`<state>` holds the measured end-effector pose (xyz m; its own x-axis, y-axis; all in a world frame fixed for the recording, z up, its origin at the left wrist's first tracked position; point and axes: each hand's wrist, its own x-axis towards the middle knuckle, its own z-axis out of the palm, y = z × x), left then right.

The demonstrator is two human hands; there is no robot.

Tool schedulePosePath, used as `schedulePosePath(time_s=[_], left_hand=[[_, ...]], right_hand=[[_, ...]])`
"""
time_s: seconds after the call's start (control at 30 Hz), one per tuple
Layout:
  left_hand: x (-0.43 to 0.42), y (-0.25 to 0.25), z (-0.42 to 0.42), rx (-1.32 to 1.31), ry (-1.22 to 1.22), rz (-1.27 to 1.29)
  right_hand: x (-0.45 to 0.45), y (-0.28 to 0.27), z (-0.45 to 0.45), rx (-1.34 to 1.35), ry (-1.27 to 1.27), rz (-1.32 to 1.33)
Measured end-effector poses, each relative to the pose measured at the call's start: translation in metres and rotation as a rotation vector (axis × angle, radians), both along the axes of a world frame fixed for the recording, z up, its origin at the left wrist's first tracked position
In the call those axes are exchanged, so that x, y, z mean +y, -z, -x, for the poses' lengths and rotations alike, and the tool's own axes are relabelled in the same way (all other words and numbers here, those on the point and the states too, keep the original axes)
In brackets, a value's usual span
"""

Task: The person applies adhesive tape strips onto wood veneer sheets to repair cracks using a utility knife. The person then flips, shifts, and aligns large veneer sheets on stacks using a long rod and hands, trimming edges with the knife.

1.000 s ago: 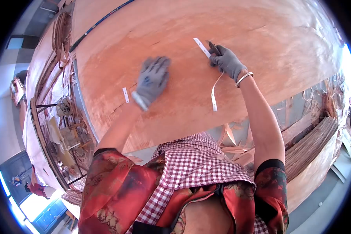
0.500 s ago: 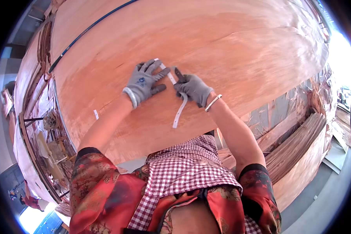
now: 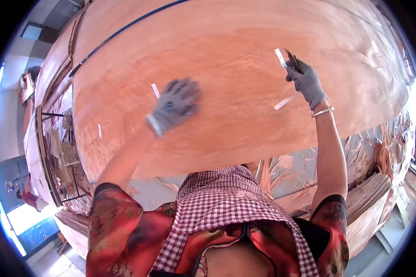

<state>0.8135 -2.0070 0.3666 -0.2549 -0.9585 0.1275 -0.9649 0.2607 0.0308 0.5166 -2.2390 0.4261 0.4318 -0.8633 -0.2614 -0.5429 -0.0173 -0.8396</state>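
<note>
My left hand (image 3: 174, 104), in a grey glove, is slightly blurred over a large reddish-brown wood veneer sheet (image 3: 226, 124). Its fingers are stretched out and it holds nothing. Beside it, a short piece of white tape (image 3: 155, 90) lies on the sheet. My right hand (image 3: 306, 81), gloved too, is closed on a strip of white tape (image 3: 280, 58) and a dark, slim, pointed tool (image 3: 292, 60) that looks like a knife. The strip's other end hangs below the fingers, over the sheet. Farther left, another short tape piece (image 3: 100, 131) is on the veneer.
A thin dark blue rod (image 3: 125, 32) lies across the sheet's upper left. Stacked veneer (image 3: 367, 196) and torn scraps (image 3: 291, 168) lie below the sheet's near edge at right. A metal frame (image 3: 46, 157) stands at left. Another person (image 3: 28, 196) is far off at lower left.
My right hand has moved right and away from my left, carrying the tape strip and dark tool. A short tape piece now shows on the veneer by my left hand.
</note>
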Motion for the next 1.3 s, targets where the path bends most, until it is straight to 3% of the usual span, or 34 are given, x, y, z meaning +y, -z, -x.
schedulePosePath(time_s=[0.03,0.17,0.27,0.3,0.33,0.57,0.6,0.63,0.67,0.73,0.8,0.87,1.0,1.07,1.13,1.2,1.3], left_hand=[[-0.012,-0.005,0.022,0.033,0.0,0.012],[-0.058,0.003,0.068,0.16,-0.019,0.112],[-0.068,0.013,0.066,0.12,-0.081,0.098],[-0.068,0.012,0.066,0.112,-0.101,0.07],[-0.067,0.012,0.065,0.104,-0.115,0.041],[-0.109,0.001,0.068,0.205,0.012,0.329],[-0.129,0.004,0.071,0.229,0.029,0.34],[-0.147,0.008,0.081,0.268,0.058,0.356],[-0.146,0.007,0.08,0.3,0.098,0.291],[-0.126,0.0,0.066,0.262,0.106,0.184],[-0.128,-0.012,0.059,0.197,0.08,0.116],[-0.125,-0.014,0.056,0.162,0.047,0.043],[-0.118,-0.025,0.047,0.115,0.018,-0.006],[-0.114,-0.037,0.041,0.034,-0.023,0.011],[-0.119,-0.044,0.062,-0.032,-0.052,-0.013],[-0.125,-0.048,0.084,-0.029,-0.085,-0.011],[-0.128,-0.04,0.097,0.03,-0.109,0.061]], right_hand=[[-0.002,-0.009,-0.009,0.051,0.012,0.04],[-0.01,-0.009,-0.052,-0.236,-0.072,-0.012],[-0.033,0.041,-0.07,-0.269,-0.123,-0.036],[-0.035,0.047,-0.068,-0.098,-0.14,-0.072],[-0.035,0.053,-0.067,-0.123,-0.132,-0.085],[-0.017,0.041,-0.062,-0.216,-0.04,-0.138],[-0.015,0.033,-0.061,-0.172,-0.082,-0.185],[-0.012,0.026,-0.063,0.185,-0.209,0.136],[-0.014,0.047,-0.063,0.09,-0.141,-0.08],[0.005,0.056,-0.069,0.148,-0.018,0.056],[0.014,0.035,-0.059,0.186,-0.011,-0.061],[0.024,0.026,-0.046,0.18,-0.046,-0.24],[0.057,-0.007,-0.036,0.069,-0.235,-0.297],[0.032,-0.037,-0.002,0.133,-0.465,-0.23],[-0.036,-0.016,0.055,-0.28,-0.175,-0.519],[-0.087,-0.037,0.092,-0.288,-0.116,-0.216],[-0.15,-0.026,0.096,-0.104,-0.083,-0.133]])
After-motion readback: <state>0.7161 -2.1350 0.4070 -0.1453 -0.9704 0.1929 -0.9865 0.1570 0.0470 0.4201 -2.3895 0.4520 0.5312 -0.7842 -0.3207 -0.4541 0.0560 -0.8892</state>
